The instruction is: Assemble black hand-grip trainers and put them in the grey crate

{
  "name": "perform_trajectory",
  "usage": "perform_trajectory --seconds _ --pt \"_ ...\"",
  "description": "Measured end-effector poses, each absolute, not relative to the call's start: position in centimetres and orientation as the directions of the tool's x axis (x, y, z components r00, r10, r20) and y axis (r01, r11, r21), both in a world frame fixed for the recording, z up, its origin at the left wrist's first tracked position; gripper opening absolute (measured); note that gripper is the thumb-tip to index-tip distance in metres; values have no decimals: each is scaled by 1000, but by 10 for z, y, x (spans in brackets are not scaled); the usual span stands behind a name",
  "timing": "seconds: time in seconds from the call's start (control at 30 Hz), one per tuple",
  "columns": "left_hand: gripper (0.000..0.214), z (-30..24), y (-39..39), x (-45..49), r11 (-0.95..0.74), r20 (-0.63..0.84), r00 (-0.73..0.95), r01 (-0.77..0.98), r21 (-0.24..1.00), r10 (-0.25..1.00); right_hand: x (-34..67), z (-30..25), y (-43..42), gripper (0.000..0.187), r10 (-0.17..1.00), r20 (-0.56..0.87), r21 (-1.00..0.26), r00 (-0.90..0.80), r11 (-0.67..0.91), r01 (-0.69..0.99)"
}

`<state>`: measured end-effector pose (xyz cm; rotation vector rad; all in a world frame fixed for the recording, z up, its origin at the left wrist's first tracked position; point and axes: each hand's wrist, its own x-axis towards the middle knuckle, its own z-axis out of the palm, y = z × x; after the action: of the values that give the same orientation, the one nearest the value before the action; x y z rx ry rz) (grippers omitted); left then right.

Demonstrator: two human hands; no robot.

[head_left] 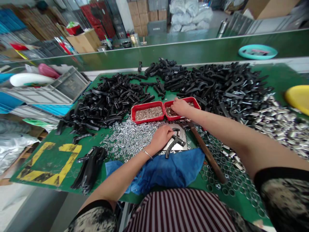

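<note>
My left hand (163,137) is closed on a black clamp-like part (175,142) with a curved handle and a small metal spring. That part rests over a flat metal plate (183,146) at the middle of the bench. Fingers down and bent together, my right hand (180,106) dips into the right red tray (197,103), which holds small metal pieces. Its fingertips are among the pieces, so whatever they pinch is hidden. Beside it stands the left red tray (132,116), filled with small brass-coloured pieces (149,113).
Black parts lie heaped at left (106,96) and right (212,80). Small metal rings (127,138) spread around the plate. A hammer (207,153) and a blue cloth (166,170) lie nearby. Silver cylinders (280,119) are piled right; finished-looking black parts (90,169) lie left.
</note>
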<state>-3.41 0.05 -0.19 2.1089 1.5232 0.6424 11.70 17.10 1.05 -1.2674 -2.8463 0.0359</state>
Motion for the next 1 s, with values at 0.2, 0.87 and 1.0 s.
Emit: perform_trajectory --seconds 0.2,0.87,1.0 --pt "25 -10 -1 -24 -441 165 409 838 321 898 115 22 166 29 756 47 26 -653 653 757" --pt "43 -12 -50 -32 -591 124 579 800 103 806 210 12 -5 12 774 -67 -416 -630 553 722" --pt "38 -10 -51 -31 -578 158 557 804 143 815 205 12 10 14 927 -76 -846 -368 135 515"
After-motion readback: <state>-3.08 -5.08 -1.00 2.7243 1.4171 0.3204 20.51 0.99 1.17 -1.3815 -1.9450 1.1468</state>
